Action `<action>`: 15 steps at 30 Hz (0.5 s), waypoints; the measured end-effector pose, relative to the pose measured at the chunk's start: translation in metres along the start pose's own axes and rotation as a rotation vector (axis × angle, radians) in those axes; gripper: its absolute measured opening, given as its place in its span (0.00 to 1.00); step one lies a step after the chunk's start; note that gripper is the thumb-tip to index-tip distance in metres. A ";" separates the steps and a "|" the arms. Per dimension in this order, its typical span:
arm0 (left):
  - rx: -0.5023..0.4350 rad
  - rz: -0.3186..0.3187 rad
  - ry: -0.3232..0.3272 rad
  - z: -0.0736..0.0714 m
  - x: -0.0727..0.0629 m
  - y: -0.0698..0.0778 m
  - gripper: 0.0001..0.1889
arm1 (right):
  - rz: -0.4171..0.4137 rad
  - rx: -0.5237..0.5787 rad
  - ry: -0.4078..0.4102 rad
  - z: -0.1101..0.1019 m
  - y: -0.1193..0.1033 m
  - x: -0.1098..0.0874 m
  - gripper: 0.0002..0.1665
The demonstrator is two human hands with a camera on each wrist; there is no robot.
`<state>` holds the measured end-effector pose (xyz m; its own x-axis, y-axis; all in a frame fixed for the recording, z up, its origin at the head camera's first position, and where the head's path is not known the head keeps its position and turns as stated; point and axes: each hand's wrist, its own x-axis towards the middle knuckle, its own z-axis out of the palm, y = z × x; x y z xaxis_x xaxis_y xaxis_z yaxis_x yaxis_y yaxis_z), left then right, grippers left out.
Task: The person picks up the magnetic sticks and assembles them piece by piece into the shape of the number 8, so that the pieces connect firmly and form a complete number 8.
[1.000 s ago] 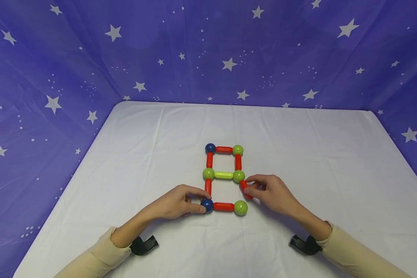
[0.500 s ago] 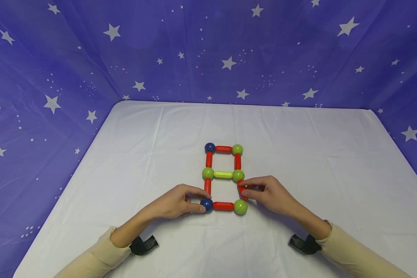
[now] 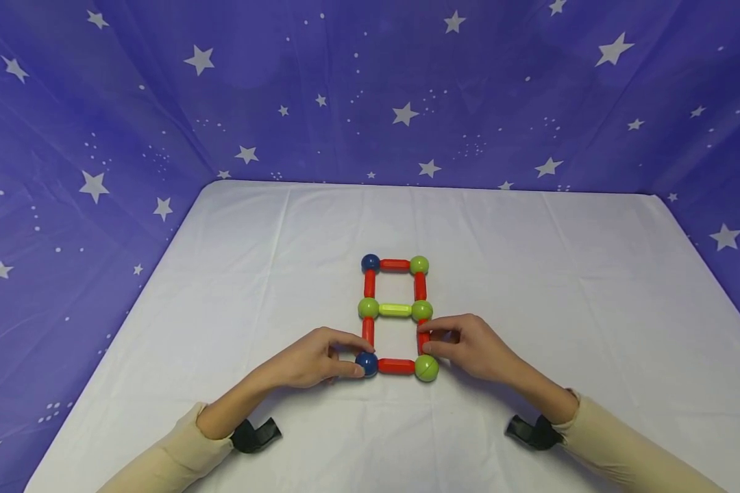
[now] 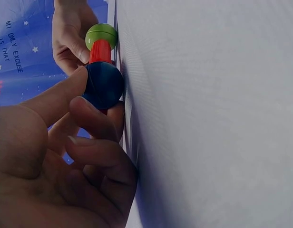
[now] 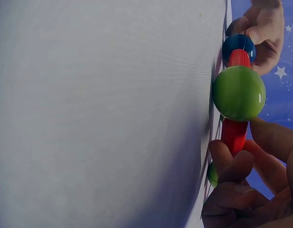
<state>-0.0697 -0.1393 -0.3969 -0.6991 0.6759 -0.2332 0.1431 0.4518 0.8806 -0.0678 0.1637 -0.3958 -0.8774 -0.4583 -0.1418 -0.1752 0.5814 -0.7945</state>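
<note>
A flat ladder-like frame of balls and rods lies on the table, two squares sharing a yellow-green rod (image 3: 396,310). My left hand (image 3: 321,359) pinches the near-left blue ball (image 3: 366,364) between thumb and fingers; the left wrist view shows that blue ball (image 4: 106,85) close up. With thumb and fingertips, my right hand (image 3: 475,349) holds a red rod (image 3: 423,339) on the near square's right side. This rod lines up between the middle-right green ball (image 3: 422,311) and the near-right green ball (image 3: 427,368). In the right wrist view the red rod (image 5: 234,135) meets the large green ball (image 5: 239,93).
The white-covered table (image 3: 561,294) extends around the frame on all sides. A purple star-printed cloth (image 3: 345,89) hangs behind and at both sides. Black straps with small devices (image 3: 255,435) sit at both wrists. The far square ends in a blue ball (image 3: 371,263) and a green ball (image 3: 419,265).
The right hand has swung the red rod leftward, from slanting outward to nearly straight, its near end now at the near-right green ball. The left hand has stayed on the blue ball.
</note>
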 end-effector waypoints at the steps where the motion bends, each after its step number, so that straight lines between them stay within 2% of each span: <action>1: 0.000 0.000 0.000 0.000 0.000 0.000 0.16 | 0.005 -0.004 -0.002 0.000 -0.001 0.000 0.17; 10: 0.002 0.001 0.002 -0.001 0.000 0.000 0.16 | -0.004 -0.021 0.004 0.000 -0.001 0.000 0.15; 15: -0.015 -0.004 0.001 -0.001 0.001 -0.001 0.17 | -0.037 -0.011 -0.013 -0.009 0.003 0.001 0.16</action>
